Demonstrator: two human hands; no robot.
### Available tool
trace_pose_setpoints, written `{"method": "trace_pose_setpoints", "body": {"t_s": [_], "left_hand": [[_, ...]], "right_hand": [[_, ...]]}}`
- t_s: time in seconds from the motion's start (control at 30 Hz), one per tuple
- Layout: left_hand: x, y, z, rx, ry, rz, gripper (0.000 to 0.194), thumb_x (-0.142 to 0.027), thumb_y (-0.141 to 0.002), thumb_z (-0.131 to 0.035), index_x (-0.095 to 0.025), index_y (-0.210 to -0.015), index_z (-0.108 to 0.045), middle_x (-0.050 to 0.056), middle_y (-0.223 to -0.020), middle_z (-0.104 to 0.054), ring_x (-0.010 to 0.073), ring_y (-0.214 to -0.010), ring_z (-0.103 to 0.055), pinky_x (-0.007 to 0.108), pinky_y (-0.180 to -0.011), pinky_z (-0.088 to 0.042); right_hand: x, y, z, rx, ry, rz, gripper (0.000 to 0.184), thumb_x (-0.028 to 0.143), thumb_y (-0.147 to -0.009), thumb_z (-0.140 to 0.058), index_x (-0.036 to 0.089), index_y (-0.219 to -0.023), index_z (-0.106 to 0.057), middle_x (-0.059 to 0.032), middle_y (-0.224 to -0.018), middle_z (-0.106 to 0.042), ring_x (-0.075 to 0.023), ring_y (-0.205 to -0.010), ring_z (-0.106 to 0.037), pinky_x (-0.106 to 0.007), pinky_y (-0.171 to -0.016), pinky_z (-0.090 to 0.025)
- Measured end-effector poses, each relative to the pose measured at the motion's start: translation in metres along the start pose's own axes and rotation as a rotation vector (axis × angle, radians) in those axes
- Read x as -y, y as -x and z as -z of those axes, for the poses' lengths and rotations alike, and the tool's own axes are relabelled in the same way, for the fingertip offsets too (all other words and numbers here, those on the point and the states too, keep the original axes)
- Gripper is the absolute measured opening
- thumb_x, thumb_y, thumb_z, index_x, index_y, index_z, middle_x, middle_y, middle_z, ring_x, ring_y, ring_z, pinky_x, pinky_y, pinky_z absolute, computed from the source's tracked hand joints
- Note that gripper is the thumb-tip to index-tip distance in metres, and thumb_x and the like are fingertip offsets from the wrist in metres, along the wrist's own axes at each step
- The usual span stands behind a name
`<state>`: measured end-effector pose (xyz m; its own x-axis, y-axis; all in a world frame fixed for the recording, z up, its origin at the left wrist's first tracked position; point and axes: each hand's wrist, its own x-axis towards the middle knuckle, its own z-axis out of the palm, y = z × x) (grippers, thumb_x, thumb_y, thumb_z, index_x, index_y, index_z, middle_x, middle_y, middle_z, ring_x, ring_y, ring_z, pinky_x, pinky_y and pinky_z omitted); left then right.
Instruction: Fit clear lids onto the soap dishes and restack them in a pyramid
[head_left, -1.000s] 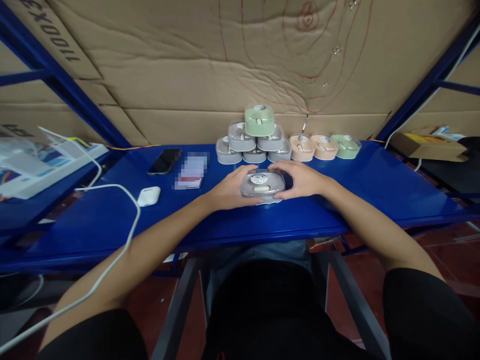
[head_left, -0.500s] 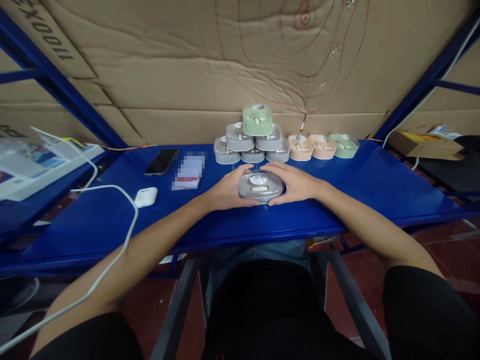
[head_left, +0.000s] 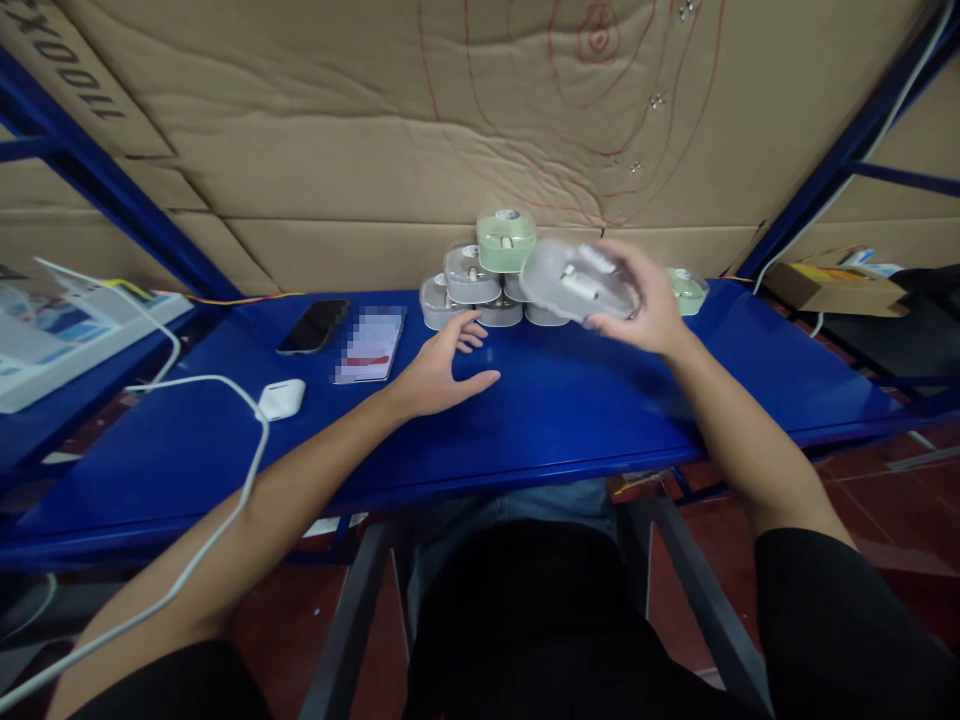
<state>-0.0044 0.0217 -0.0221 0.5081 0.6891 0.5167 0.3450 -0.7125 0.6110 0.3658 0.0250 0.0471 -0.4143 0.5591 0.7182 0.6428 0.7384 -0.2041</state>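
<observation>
grey box (head_left: 562, 285) gripped in right hand (head_left: 654, 302), held tilted before right side of stack (head_left: 474, 278); left hand (head_left: 433, 372) spread wide over tabletop (head_left: 577, 410). broad blue span seen between hands and front edge (head_left: 510, 477). tabletop backed by cardboard (head_left: 322, 170), flanked by posts (head_left: 146, 200).

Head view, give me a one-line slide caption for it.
Right hand holding a translucent grey rounded plastic box above a glossy blue table; left hand open and empty.

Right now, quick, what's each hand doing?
Left hand: open, holding nothing, thumb spread from the fingers.
Right hand: closed around one end of a gray box, which is tilted.
</observation>
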Motion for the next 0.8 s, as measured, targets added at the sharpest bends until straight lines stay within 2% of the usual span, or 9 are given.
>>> {"method": "trace_pose_setpoints", "body": {"t_s": [0.07,0.1,0.2,0.3,0.4,0.47,0.57,0.67,0.8], "left_hand": [[0.0,0.0,0.0,0.006,-0.015,-0.011,0.086,-0.045,-0.088,-0.085,-0.024,-0.162,-0.046,0.017,-0.138,-0.071,0.0336,-0.121,-0.074,0.054,-0.102,-0.062],[0.0,0.001,0.0,0.014,-0.023,-0.015,0.085,-0.045,-0.089,-0.084,-0.024,-0.162,-0.046,0.017,-0.138,-0.071,0.0333,-0.12,-0.074,0.054,-0.101,-0.062],[-0.001,0.001,0.0,0.04,-0.049,-0.022,0.083,-0.045,-0.091,-0.083,-0.023,-0.162,-0.045,0.018,-0.137,-0.071,0.0322,-0.116,-0.073,0.053,-0.098,-0.062],[-0.003,0.001,0.001,0.065,-0.07,-0.013,0.08,-0.048,-0.094,-0.08,-0.022,-0.162,-0.044,0.017,-0.138,-0.071,0.0312,-0.115,-0.073,0.052,-0.098,-0.062],[-0.006,0.001,0.002,0.086,-0.084,0.002,0.079,-0.049,-0.096,-0.077,-0.021,-0.161,-0.044,0.017,-0.138,-0.07,0.031,-0.116,-0.073,0.052,-0.099,-0.062],[-0.007,0.001,0.002,0.095,-0.09,0.009,0.078,-0.05,-0.096,-0.077,-0.02,-0.161,-0.044,0.018,-0.139,-0.07,0.031,-0.116,-0.072,0.052,-0.099,-0.062],[-0.008,0.001,0.002,0.108,-0.1,0.02,0.079,-0.051,-0.096,-0.075,-0.019,-0.161,-0.044,0.019,-0.14,-0.069,0.0311,-0.116,-0.072,0.052,-0.099,-0.062],[-0.008,0.001,0.002,0.119,-0.109,0.025,0.078,-0.05,-0.095,-0.076,-0.02,-0.161,-0.045,0.018,-0.14,-0.069,0.0301,-0.115,-0.073,0.049,-0.098,-0.063],[-0.009,0.001,0.003,0.135,-0.121,0.039,0.079,-0.051,-0.095,-0.076,-0.019,-0.161,-0.046,0.018,-0.14,-0.069,0.0292,-0.114,-0.073,0.047,-0.098,-0.063]], "right_hand": [[-0.027,-0.002,0.014,-0.243,0.075,-0.055,0.1,0.08,-0.092,-0.073,0.027,-0.17,-0.042,-0.019,-0.164,-0.055,-0.0477,-0.154,-0.046,-0.072,-0.124,-0.041],[-0.042,-0.002,0.019,-0.379,0.1,-0.077,0.102,0.078,-0.091,-0.076,0.023,-0.17,-0.042,-0.0205,-0.164,-0.053,-0.0484,-0.153,-0.046,-0.073,-0.123,-0.039],[-0.086,0.006,0.034,-0.618,0.182,-0.301,0.092,0.061,-0.091,-0.085,0.016,-0.163,-0.05,-0.0272,-0.162,-0.053,-0.0418,-0.144,-0.05,-0.063,-0.124,-0.037],[-0.113,0.022,0.042,-0.595,0.354,-0.671,0.093,0.042,-0.083,-0.094,0.011,-0.159,-0.051,-0.029,-0.156,-0.056,-0.0365,-0.14,-0.052,-0.054,-0.123,-0.037],[-0.119,0.035,0.042,-0.422,0.481,-0.899,0.09,0.039,-0.086,-0.091,0.013,-0.161,-0.049,-0.0264,-0.155,-0.056,-0.0319,-0.14,-0.054,-0.045,-0.121,-0.038],[-0.118,0.039,0.038,-0.316,0.524,-0.959,0.087,0.044,-0.091,-0.086,0.014,-0.163,-0.047,-0.0273,-0.156,-0.055,-0.0327,-0.141,-0.054,-0.046,-0.119,-0.038],[-0.116,0.038,0.03,-0.242,0.543,-0.989,0.089,0.05,-0.095,-0.081,0.011,-0.164,-0.043,-0.0326,-0.157,-0.052,-0.0382,-0.142,-0.052,-0.052,-0.117,-0.038],[-0.117,0.034,0.024,-0.232,0.553,-0.998,0.088,0.053,-0.095,-0.079,0.009,-0.162,-0.042,-0.0348,-0.158,-0.05,-0.0422,-0.145,-0.051,-0.057,-0.118,-0.037],[-0.12,0.03,0.02,-0.239,0.572,-1.005,0.094,0.058,-0.091,-0.081,0.01,-0.162,-0.042,-0.0335,-0.158,-0.051,-0.0437,-0.149,-0.051,-0.059,-0.122,-0.038]]}}
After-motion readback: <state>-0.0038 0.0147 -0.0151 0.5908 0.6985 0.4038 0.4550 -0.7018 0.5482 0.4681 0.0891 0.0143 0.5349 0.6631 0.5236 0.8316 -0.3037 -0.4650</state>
